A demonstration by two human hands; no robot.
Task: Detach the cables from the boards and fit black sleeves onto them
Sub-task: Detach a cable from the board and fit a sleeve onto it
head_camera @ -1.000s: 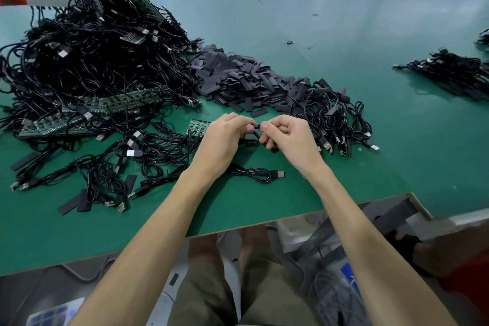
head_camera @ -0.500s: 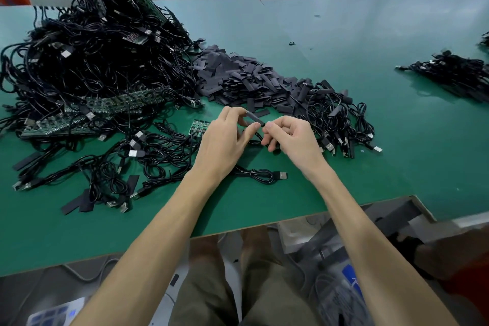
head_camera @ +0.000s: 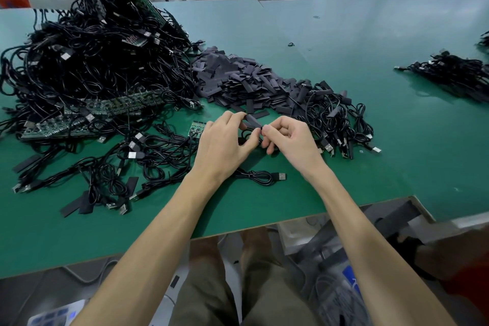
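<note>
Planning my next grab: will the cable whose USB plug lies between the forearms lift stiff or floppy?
Probably floppy: the cable lies in loose loops on the table. Its USB plug looks rigid, so likely the firmer place to pinch. The cable is thin, so probably light.

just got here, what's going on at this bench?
A person is sleeving a cable at the green table. The left hand pinches a black sleeve; the right hand pinches the cable end at its mouth. A USB plug lies below the hands. Tangled cables on boards are piled left, loose sleeves behind, sleeved cables right.
</note>
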